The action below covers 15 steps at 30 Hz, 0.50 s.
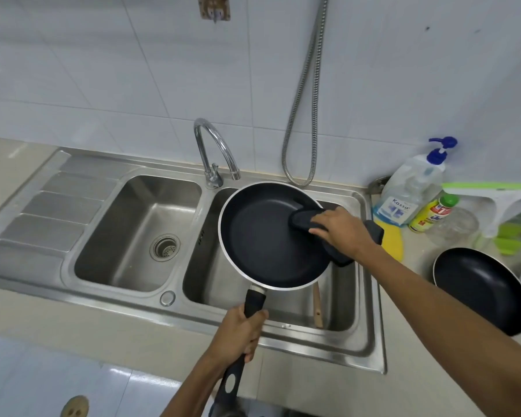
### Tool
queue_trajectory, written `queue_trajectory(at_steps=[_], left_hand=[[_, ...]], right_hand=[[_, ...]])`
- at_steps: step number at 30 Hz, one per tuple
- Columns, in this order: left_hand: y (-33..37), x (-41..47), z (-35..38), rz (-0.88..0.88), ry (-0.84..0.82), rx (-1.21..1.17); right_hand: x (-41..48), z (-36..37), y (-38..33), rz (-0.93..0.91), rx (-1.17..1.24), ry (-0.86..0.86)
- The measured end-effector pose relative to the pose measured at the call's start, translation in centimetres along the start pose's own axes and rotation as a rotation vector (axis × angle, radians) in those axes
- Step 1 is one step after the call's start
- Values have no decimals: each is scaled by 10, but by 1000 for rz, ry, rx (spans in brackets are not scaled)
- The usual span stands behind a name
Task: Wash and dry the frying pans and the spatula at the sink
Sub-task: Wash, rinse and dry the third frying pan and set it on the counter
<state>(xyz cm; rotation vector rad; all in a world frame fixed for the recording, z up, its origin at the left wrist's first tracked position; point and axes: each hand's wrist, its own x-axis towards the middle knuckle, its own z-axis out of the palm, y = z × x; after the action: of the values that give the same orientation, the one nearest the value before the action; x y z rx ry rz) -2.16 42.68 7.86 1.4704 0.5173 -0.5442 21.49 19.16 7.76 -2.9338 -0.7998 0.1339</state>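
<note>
Left hand [238, 332], lower centre: fingers wrapped round the handle of a black frying pan [262, 236], held tilted over the right basin of a steel double sink [118, 299]. Right hand [340, 230]: fingers closed on a dark cloth [306, 219] pressed inside the pan. A wooden spatula [317, 305] leans in that basin. A second pan [478, 290] is on the counter at the right edge. White tiled wall. Bottle [409, 191] label: "Kassa".
</note>
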Motion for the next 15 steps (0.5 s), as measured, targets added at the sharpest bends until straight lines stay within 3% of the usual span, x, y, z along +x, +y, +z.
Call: queue_trajectory(at_steps=[3, 7, 15], left_hand=[[-3, -3, 2, -3, 7, 0], [-5, -4, 3, -24, 28, -31], [-4, 0, 14, -56, 88, -56]], right_hand=[[-6, -12, 13, 139, 193, 203], [-42, -29, 38, 242, 258, 369], [-154, -17, 69, 474, 116, 311]])
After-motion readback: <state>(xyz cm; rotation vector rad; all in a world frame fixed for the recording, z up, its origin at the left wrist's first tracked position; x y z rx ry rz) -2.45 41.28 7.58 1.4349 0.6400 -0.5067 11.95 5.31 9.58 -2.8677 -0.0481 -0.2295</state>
